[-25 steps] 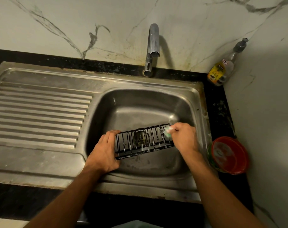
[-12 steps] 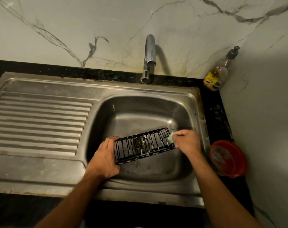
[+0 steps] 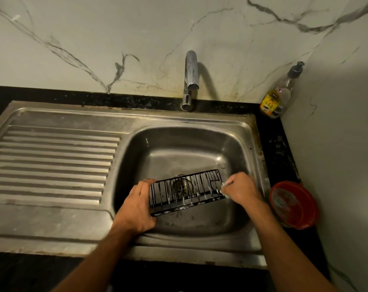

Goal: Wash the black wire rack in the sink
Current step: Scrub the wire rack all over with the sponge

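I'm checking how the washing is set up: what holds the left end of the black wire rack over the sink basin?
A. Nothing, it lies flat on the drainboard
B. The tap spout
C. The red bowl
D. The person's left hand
D: the left hand grips the left end of the black wire rack, which is tilted over the basin drain.

Over the basin of the stainless steel sink [image 3: 237, 144], the left hand [image 3: 136, 205] is gripping the left end of the black wire rack [image 3: 185, 191], holding it tilted above the drain. The right hand [image 3: 242, 188] is pinching a pale scrubbing pad [image 3: 224, 191] against the rack's right end, where suds are clinging to the wires. A chrome tap [image 3: 190, 81] is standing behind the basin. On the black surface [image 3: 275, 144], a pump bottle [image 3: 281, 93] is sitting in the corner and a red tub [image 3: 294, 204] is sitting just beside the sink's right rim.
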### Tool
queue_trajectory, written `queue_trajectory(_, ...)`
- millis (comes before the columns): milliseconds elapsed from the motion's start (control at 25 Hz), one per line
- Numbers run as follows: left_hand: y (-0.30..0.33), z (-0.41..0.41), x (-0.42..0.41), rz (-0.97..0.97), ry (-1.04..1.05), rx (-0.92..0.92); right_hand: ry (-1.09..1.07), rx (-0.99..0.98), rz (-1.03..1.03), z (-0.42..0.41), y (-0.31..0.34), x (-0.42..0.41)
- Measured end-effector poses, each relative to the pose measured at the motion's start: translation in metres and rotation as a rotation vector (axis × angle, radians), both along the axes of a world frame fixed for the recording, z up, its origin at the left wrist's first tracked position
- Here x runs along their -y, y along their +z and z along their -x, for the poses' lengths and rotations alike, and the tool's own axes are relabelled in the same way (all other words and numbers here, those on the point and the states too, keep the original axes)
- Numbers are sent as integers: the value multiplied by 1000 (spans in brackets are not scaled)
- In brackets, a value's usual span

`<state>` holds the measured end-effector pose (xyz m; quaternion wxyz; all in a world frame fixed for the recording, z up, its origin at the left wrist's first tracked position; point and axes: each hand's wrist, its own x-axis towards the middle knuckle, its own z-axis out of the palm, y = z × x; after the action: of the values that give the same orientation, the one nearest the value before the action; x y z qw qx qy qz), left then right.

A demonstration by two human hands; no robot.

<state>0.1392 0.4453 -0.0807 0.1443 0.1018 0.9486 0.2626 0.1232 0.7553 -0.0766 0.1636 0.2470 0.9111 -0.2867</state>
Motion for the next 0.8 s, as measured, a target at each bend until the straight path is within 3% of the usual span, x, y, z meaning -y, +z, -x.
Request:
queue_trajectory(200, -2, -1, 1, -10, 2, -13, -147, -245, 121, 22, 7, 19)
queue_trajectory(480, -1, 1, 2, -32, -13, -20, -51, -52, 123, -9, -5, 5)
queue_trajectory(640, -4, 0, 4, -29, 14, -29, -156, -162, 120, -4, -4, 13)
queue_trajectory(800, -5, 1, 3, -44, 26, -23, 48, -151, -106, -3, 10, 22)
